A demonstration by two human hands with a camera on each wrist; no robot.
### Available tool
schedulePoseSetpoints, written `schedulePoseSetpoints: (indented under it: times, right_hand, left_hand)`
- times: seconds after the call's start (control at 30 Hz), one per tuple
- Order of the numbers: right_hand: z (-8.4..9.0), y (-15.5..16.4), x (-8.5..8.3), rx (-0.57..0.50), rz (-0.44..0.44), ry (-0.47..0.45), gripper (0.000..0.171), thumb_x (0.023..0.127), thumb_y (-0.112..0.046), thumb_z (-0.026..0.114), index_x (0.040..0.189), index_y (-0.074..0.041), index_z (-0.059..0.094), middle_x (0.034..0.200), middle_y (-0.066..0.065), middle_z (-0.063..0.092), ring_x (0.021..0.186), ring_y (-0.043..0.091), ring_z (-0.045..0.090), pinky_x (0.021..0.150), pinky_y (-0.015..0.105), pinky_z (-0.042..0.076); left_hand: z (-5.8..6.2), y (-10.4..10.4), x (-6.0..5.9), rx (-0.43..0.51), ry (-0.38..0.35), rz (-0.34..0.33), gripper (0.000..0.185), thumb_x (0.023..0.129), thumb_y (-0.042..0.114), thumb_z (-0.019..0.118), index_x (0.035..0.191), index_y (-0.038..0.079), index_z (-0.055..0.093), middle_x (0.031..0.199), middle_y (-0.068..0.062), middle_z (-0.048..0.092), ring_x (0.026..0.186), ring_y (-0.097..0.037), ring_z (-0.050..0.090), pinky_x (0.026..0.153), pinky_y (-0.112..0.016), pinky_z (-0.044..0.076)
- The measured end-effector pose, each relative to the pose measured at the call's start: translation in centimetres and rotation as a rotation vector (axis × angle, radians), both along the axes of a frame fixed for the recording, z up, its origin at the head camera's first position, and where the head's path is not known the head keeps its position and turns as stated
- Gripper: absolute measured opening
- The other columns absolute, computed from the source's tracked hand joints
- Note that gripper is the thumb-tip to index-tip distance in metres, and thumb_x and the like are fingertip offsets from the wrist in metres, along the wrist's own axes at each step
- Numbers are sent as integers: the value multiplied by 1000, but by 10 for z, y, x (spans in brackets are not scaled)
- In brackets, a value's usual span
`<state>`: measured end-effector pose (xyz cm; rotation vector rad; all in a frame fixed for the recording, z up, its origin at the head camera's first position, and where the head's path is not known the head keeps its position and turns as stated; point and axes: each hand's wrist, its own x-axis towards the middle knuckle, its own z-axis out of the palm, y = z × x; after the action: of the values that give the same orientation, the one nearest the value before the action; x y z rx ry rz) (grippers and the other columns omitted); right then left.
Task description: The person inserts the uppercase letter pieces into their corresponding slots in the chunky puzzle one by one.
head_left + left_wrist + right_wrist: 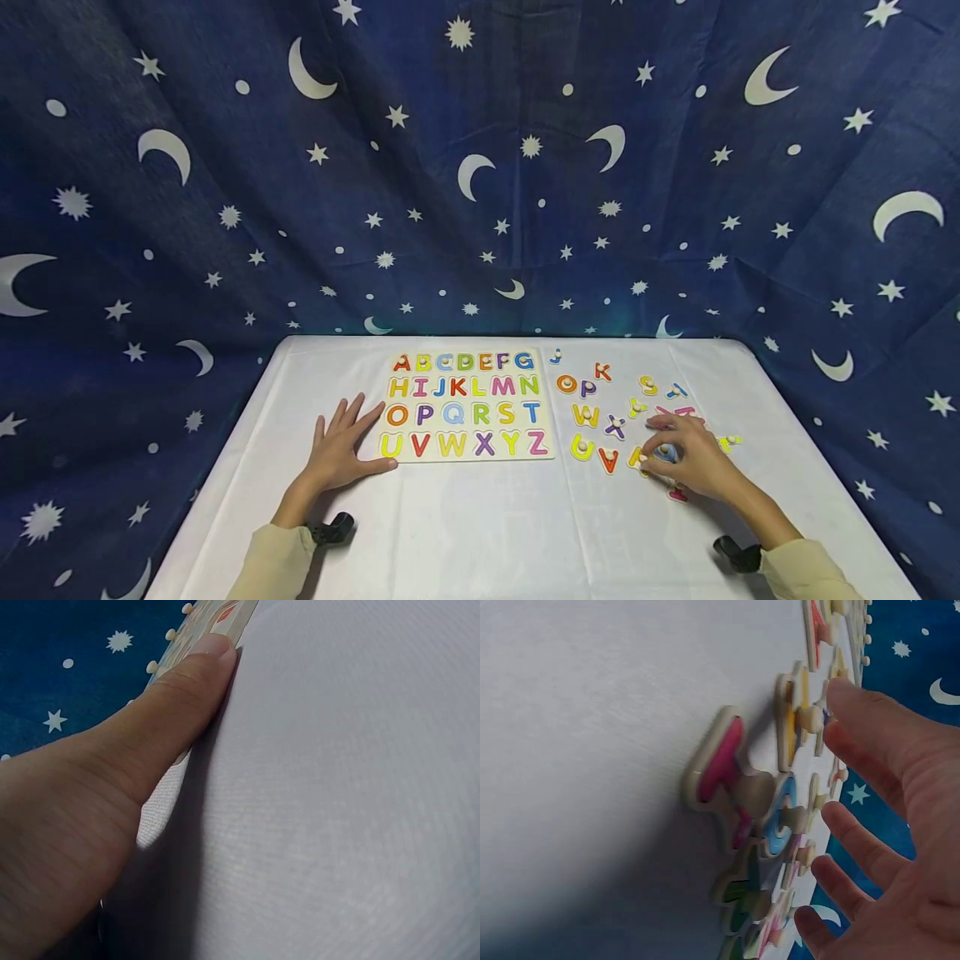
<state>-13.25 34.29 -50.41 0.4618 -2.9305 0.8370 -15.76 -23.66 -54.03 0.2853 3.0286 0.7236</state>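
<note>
A wooden alphabet puzzle board (472, 458) lies at the middle of the white table, with coloured letters A to Z showing in its rows. My left hand (360, 437) lies flat on the cloth beside the board's lower left corner; its thumb (180, 697) touches the board's edge (225, 619). Loose peg letters lie right of the board, among them an orange O (566, 383), a yellow W (586, 414) and a red A (608, 459). My right hand (675, 446) hovers with spread fingers (870, 735) over a blue letter (780, 817), beside a pink letter (720, 765).
The white tablecloth (487, 533) has bare room in front of the board and between my arms. A dark blue cloth with moons and stars (480, 167) hangs behind and round the table. More loose letters, such as a yellow S (648, 384), lie toward the back right.
</note>
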Motion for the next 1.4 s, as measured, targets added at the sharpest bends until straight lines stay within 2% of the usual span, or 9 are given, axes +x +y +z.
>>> schedulePoseSetpoints:
  times: [0.13, 0.37, 0.67, 0.83, 1.03, 1.23, 1.4]
  right_hand:
    - [-3, 0, 1, 9, -11, 0, 20, 73, -21, 94, 83, -27, 78, 128, 18, 65, 130, 49, 46, 104, 73, 31]
    - [-12, -1, 2, 26, -49, -12, 18, 74, -20, 93, 84, -23, 78, 130, 20, 64, 132, 50, 44, 109, 74, 24]
    - [-18, -2, 3, 10, -56, 46, 20, 74, -16, 93, 81, -23, 75, 126, 19, 66, 125, 47, 49, 101, 69, 33]
    - [-9, -5, 1, 21, -34, 51, 20, 77, -14, 90, 81, -26, 75, 124, 17, 67, 123, 47, 51, 99, 69, 35]
    - [8, -14, -12, 30, 3, 110, 21, 79, -10, 87, 83, -26, 75, 122, 17, 68, 116, 45, 54, 93, 67, 39]
    - [13, -35, -33, -8, 61, 185, 17, 80, -9, 87, 86, -22, 77, 119, 17, 70, 112, 45, 57, 90, 63, 41]
    - [18, -66, -54, -54, 81, 174, 12, 82, -9, 85, 87, -18, 78, 120, 17, 70, 110, 41, 56, 92, 60, 44]
  left_hand:
    - [-1, -1, -1, -6, -3, 2, 106, 69, 61, 87, 157, 19, 44, 168, -21, 22, 154, -49, 9, 119, -73, -4]
    - [0, 0, 0, 1, -5, 7, 107, 69, 62, 87, 157, 19, 44, 168, -22, 22, 154, -49, 9, 118, -73, -4]
    - [-2, 0, -1, -3, -7, 7, 108, 69, 64, 86, 158, 20, 43, 168, -21, 21, 154, -49, 8, 119, -72, -5]
    - [-4, 0, -1, -11, -3, 7, 108, 69, 65, 85, 158, 20, 43, 168, -21, 22, 154, -49, 9, 118, -73, -5]
    - [-3, 0, 0, -11, 5, 9, 106, 69, 63, 86, 157, 20, 44, 168, -22, 23, 154, -50, 10, 118, -74, -3]
    - [1, 1, 2, 0, -7, 14, 106, 69, 61, 87, 157, 19, 45, 167, -22, 23, 154, -50, 10, 118, -73, -4]
    - [2, 2, 3, -1, -13, 18, 106, 69, 60, 87, 157, 18, 45, 168, -21, 22, 154, -49, 9, 119, -72, -4]
